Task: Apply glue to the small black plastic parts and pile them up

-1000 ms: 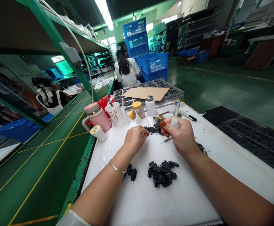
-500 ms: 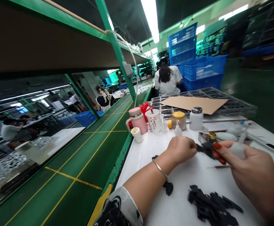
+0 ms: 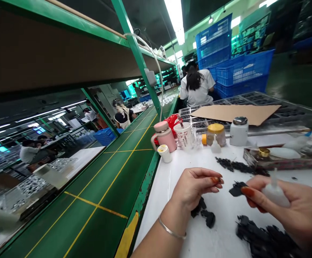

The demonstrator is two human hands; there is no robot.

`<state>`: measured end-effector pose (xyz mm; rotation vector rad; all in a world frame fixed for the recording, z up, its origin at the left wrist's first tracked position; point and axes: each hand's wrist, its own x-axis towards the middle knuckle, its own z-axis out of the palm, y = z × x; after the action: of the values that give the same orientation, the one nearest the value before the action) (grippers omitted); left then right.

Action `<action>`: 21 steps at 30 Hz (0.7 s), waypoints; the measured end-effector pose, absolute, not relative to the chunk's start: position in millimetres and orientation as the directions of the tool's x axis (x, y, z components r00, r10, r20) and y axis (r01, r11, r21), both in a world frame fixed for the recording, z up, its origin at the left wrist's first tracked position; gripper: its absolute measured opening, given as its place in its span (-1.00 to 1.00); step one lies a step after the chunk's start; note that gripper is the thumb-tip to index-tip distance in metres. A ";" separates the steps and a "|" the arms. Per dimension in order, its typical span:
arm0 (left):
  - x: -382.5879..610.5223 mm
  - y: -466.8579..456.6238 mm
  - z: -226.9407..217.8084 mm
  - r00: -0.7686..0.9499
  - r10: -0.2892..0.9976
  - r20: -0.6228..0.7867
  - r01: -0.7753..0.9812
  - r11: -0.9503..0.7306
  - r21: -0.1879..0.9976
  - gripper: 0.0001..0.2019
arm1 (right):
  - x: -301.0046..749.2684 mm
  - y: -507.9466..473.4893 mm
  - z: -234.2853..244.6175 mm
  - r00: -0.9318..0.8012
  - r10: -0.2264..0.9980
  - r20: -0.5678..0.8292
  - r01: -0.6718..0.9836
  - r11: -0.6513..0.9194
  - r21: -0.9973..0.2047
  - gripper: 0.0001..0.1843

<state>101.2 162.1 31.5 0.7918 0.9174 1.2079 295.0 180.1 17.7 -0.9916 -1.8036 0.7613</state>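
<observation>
My left hand [image 3: 192, 188], with a metal bangle at the wrist, is closed in a pinch over the white table [image 3: 177, 172]. Something tiny and dark shows at its fingertips, too small to name. My right hand [image 3: 292, 200] grips a black plastic part [image 3: 237, 189] between thumb and fingers. The same hand also holds a translucent squeeze bottle [image 3: 276, 193] with a thin upright nozzle. A few black parts [image 3: 208, 218] lie beside my left wrist. Below my right hand sits a bigger pile of black parts [image 3: 263, 234]. A row of small black pieces [image 3: 235, 165] lies beyond both hands.
A pink tumbler [image 3: 164, 138], a patterned cup [image 3: 184, 136], a yellow-lidded jar [image 3: 216, 133] and a white metal-capped bottle [image 3: 238, 132] stand behind. Cardboard [image 3: 239, 113] covers compartment trays. A green conveyor [image 3: 113, 172] runs along the left. A person [image 3: 196, 86] sits ahead beside blue crates [image 3: 242, 73].
My left hand has drawn back from the small black pieces, its fingertips now pinched. The black part in my right hand shows more clearly. The view has shifted slightly.
</observation>
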 end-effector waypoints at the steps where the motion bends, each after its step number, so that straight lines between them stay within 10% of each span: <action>1: 100.8 161.2 29.9 0.103 0.982 -0.160 -0.437 0.189 0.880 -0.71 | 294.6 178.2 20.8 -0.314 0.869 0.381 0.319 0.475 -0.820 -0.65; 21: 102.9 152.5 30.7 0.174 0.966 -0.190 -0.494 0.253 0.832 -0.87 | 283.4 170.8 34.4 -0.485 0.853 0.193 0.097 0.272 -0.957 -0.71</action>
<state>102.9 152.5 30.7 0.7051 0.8328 1.1664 283.4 170.8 34.4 -0.8648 -1.7942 1.2762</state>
